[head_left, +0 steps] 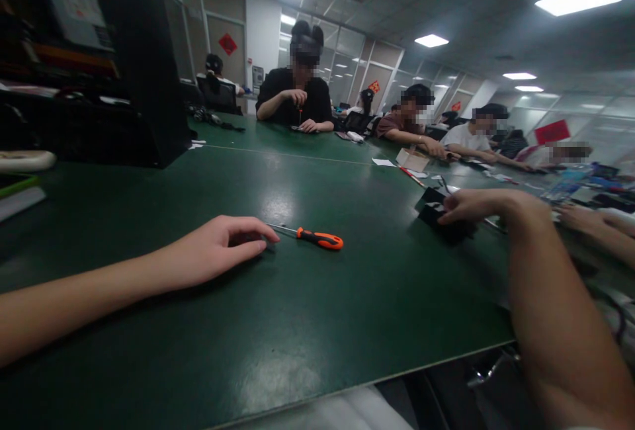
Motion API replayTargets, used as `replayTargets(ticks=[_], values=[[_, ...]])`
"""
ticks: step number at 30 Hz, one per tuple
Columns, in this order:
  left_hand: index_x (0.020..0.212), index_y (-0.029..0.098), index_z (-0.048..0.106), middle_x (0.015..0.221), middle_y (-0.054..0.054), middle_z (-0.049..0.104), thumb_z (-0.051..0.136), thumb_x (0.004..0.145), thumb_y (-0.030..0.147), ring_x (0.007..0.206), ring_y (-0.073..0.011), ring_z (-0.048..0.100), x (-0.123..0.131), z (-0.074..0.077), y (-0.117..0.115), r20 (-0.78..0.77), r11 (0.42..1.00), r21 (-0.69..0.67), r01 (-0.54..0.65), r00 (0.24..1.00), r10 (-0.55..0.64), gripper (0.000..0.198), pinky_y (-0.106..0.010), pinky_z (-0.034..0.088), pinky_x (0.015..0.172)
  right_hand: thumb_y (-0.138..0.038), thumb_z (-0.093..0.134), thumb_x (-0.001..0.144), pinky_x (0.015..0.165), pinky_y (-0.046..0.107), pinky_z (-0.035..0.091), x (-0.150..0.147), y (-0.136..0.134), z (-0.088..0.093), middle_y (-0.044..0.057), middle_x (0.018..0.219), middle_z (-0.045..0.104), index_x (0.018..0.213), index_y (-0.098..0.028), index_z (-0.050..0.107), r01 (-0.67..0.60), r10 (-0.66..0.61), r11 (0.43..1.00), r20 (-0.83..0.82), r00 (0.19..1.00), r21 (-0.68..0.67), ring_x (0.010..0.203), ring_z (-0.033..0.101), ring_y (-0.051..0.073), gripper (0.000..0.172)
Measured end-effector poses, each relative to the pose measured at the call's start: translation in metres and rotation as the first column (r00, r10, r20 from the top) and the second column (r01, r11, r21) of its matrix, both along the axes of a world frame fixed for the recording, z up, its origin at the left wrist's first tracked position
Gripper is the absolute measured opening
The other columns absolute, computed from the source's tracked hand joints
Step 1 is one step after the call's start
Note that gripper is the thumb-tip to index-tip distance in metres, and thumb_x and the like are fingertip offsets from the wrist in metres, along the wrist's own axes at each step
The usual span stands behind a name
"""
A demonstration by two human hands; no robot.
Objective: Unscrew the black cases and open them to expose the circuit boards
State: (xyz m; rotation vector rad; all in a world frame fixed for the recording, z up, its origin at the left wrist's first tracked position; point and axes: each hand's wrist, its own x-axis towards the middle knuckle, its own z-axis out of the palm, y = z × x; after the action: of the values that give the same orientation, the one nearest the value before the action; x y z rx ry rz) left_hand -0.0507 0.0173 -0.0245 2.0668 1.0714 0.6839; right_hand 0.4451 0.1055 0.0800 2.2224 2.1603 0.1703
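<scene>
My left hand [225,248] rests on the green table [297,311], fingers loosely curved with a gap between thumb and forefinger. Just beyond its fingertips lies a screwdriver [320,239] with an orange and black handle, its thin metal shaft pointing toward the hand. A tiny dark piece sits by the shaft, too small to name. Over at the right, my right hand [469,208] has its fingers closed on a black boxy part [430,208] at the tabletop. Blur and shadow hide the part's lower side and exact kind.
A black computer case [149,66] stands open at the left. Paper scraps, a small cardboard box [413,160] and a red pencil-like stick [411,176] lie beyond my right hand. Several people sit around the table; one opposite holds a screwdriver. Another person's hands [583,218] are close on the right.
</scene>
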Motion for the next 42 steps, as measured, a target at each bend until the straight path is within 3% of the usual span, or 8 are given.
replayTargets(ticks=[3, 8, 12, 16, 23, 27, 34, 42], values=[[0.112, 0.027, 0.075, 0.119, -0.005, 0.073, 0.061, 0.092, 0.048, 0.110, -0.0280, 0.067, -0.001, -0.001, 0.000, 0.014, 1.000, 0.001, -0.013, 1.000, 0.013, 0.032, -0.042, 0.051, 0.101, -0.039, 0.073, 0.080, 0.062, 0.028, 0.039, -0.052, 0.012, -0.018, 0.009, 0.076, 0.065, 0.083, -0.013, 0.066, -0.208, 0.201, 0.969, -0.061, 0.978, -0.133, 0.062, 0.055, 0.014, 0.027], [0.118, 0.026, 0.072, 0.118, -0.006, 0.073, 0.062, 0.092, 0.048, 0.110, -0.0281, 0.068, -0.002, -0.002, 0.000, 0.089, 0.998, -0.016, -0.062, 0.994, 0.063, 0.036, -0.042, 0.053, 0.099, -0.047, 0.056, 0.093, 0.091, 0.032, 0.048, -0.140, 0.008, -0.059, 0.012, 0.127, 0.060, 0.133, -0.018, 0.047, -0.534, 0.529, 0.845, -0.191, 0.827, 0.030, 0.106, 0.061, 0.020, 0.050], [0.126, 0.023, 0.066, 0.127, -0.008, 0.069, 0.062, 0.091, 0.052, 0.115, -0.0300, 0.065, -0.001, -0.003, 0.001, 0.133, 0.982, 0.060, -0.182, 0.976, 0.173, 0.046, -0.046, 0.051, 0.104, -0.052, 0.050, 0.096, 0.109, 0.042, 0.043, -0.189, -0.017, -0.079, 0.014, 0.141, 0.053, 0.138, -0.016, 0.049, -0.746, 0.765, 0.631, -0.328, 0.554, 0.211, 0.127, 0.053, 0.023, 0.055], [0.136, 0.022, 0.058, 0.140, -0.011, 0.061, 0.065, 0.087, 0.057, 0.124, -0.0322, 0.060, 0.000, -0.005, 0.002, 0.163, 0.951, 0.155, -0.268, 0.956, 0.243, 0.061, -0.048, 0.051, 0.105, -0.055, 0.058, 0.092, 0.115, 0.045, 0.039, -0.217, -0.047, -0.086, 0.017, 0.151, 0.040, 0.145, -0.017, 0.045, -0.861, 0.893, 0.438, -0.234, 0.384, 0.257, 0.139, 0.041, 0.027, 0.067], [0.136, 0.027, 0.060, 0.136, -0.005, 0.066, 0.069, 0.086, 0.054, 0.121, -0.0293, 0.063, 0.001, -0.002, -0.004, 0.039, 0.991, 0.105, -0.081, 0.996, 0.077, 0.057, -0.041, 0.051, 0.106, -0.047, 0.059, 0.093, 0.115, 0.038, 0.041, -0.229, -0.065, -0.093, 0.020, 0.150, 0.039, 0.135, -0.015, 0.042, -0.923, 0.983, 0.160, -0.139, 0.117, 0.350, 0.140, 0.041, 0.022, 0.055], [0.132, 0.028, 0.064, 0.127, -0.003, 0.071, 0.068, 0.086, 0.054, 0.115, -0.0294, 0.066, 0.001, 0.003, -0.006, -0.010, 0.995, 0.075, -0.064, 0.998, 0.065, 0.053, -0.040, 0.053, 0.101, -0.051, 0.067, 0.087, 0.114, 0.039, 0.041, -0.222, -0.057, -0.096, 0.020, 0.148, 0.042, 0.140, -0.017, 0.035, -0.905, 0.975, 0.176, -0.193, 0.107, 0.387, 0.141, 0.042, 0.023, 0.070], [0.132, 0.029, 0.067, 0.125, -0.002, 0.073, 0.073, 0.082, 0.053, 0.113, -0.0286, 0.068, 0.000, 0.008, -0.006, 0.020, 0.995, 0.000, -0.102, 0.995, 0.102, 0.055, -0.038, 0.053, 0.102, -0.062, 0.069, 0.080, 0.111, 0.041, 0.043, -0.212, -0.041, -0.096, 0.020, 0.142, 0.050, 0.146, -0.011, 0.038, -0.871, 0.859, 0.437, -0.392, 0.329, 0.226, 0.129, 0.053, 0.026, 0.089], [0.133, 0.028, 0.067, 0.123, -0.003, 0.075, 0.074, 0.080, 0.054, 0.110, -0.0311, 0.070, -0.001, 0.008, -0.007, 0.028, 0.991, 0.000, -0.135, 0.990, 0.135, 0.059, -0.043, 0.055, 0.100, -0.055, 0.062, 0.089, 0.112, 0.041, 0.040, -0.205, -0.031, -0.096, 0.018, 0.144, 0.048, 0.147, -0.015, 0.043, -0.900, 0.901, 0.339, -0.370, 0.226, 0.275, 0.134, 0.048, 0.025, 0.073]])
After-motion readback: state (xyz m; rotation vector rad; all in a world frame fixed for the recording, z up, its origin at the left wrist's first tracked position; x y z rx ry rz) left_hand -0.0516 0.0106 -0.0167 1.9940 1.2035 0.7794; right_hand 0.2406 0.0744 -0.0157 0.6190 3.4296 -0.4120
